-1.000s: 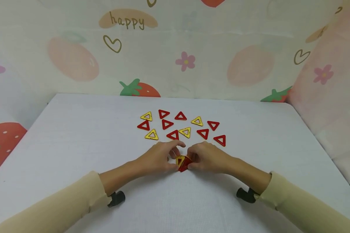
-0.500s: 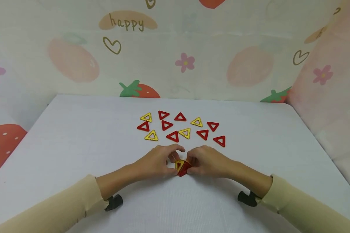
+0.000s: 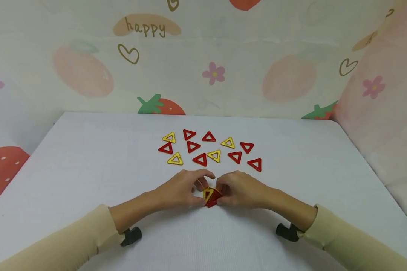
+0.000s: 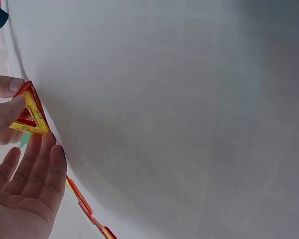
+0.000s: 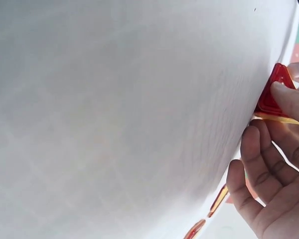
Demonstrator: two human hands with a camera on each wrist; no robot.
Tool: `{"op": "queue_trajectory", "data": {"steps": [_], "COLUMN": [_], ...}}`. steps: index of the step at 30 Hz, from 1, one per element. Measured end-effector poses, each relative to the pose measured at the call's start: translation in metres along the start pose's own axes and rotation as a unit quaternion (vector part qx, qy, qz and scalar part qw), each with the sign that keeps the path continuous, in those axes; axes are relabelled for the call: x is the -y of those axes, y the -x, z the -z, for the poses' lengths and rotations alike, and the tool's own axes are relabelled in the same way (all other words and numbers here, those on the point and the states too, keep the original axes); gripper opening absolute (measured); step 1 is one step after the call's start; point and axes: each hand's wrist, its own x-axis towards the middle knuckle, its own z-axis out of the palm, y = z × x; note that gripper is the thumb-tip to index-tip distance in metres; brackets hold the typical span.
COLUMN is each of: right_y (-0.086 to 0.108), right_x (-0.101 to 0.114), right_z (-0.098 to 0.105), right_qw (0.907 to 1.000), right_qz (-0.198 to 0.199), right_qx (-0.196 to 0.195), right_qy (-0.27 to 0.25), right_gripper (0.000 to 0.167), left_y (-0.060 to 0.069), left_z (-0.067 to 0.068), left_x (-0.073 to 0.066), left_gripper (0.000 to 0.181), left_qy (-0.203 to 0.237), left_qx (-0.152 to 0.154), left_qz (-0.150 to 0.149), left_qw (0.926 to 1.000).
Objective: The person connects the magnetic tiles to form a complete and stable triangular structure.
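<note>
In the head view, a small upright shape of joined triangular magnetic tiles stands on the white table between both hands. Its left face is a yellow tile (image 3: pixel 207 194) and its front face a red tile (image 3: pixel 213 201). My left hand (image 3: pixel 184 188) pinches the yellow side between thumb and fingers, its index finger raised over the top. From the right, my right hand (image 3: pixel 242 188) pinches the red side. The left wrist view shows the yellow tile (image 4: pixel 31 128) under a thumb; the right wrist view has a thumb on the red tile (image 5: pixel 270 102). The shape's back is mostly hidden.
Beyond the hands, several loose triangles lie flat, among them a red triangle (image 3: pixel 200 160), a yellow triangle (image 3: pixel 214 156) and another red triangle (image 3: pixel 255 164). A patterned cloth backdrop (image 3: pixel 244 45) rises behind the white table (image 3: pixel 88 158), with another patterned cloth wall on the right.
Both hands and the joined tiles have shifted slightly toward the person. The grip looks the same, and the loose triangles lie in the same arrangement.
</note>
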Motion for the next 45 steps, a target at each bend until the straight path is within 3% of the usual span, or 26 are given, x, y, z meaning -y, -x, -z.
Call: {"op": "queue_trajectory", "data": {"steps": [7, 13, 24, 29, 33, 38, 45], "right_y": [0.001, -0.001, -0.013, -0.020, -0.027, -0.037, -0.049], "right_x": [-0.006, -0.013, -0.031, -0.030, -0.032, -0.036, -0.038], "right_z": [0.004, 0.011, 0.029, 0.035, 0.041, 0.046, 0.044], "right_qw": [0.9996, 0.9983, 0.9987, 0.9963, 0.9941, 0.9946, 0.9954], "right_qz": [0.024, 0.034, -0.017, -0.043, -0.041, -0.023, -0.045], "right_qx": [0.008, 0.022, -0.006, -0.066, -0.097, -0.100, -0.085], "right_qy": [-0.010, -0.040, -0.047, -0.034, -0.027, -0.013, -0.008], "right_gripper": [0.019, 0.021, 0.033, 0.037, 0.042, 0.042, 0.042], "left_y": [-0.001, -0.007, -0.023, -0.030, -0.035, -0.040, -0.046], "left_z": [0.006, 0.014, 0.041, 0.048, 0.051, 0.055, 0.057], "left_x": [0.002, 0.009, 0.024, 0.028, 0.030, 0.032, 0.037], "left_gripper": [0.053, 0.050, 0.051, 0.054, 0.059, 0.063, 0.068], "left_qy": [0.010, -0.008, -0.021, -0.014, -0.021, -0.014, 0.007], "left_qx": [-0.006, -0.070, -0.151, -0.147, -0.136, -0.117, -0.080], "left_qz": [0.013, 0.031, 0.044, 0.066, 0.073, 0.074, 0.102], "left_qw": [0.9998, 0.9970, 0.9873, 0.9868, 0.9878, 0.9903, 0.9916]}}
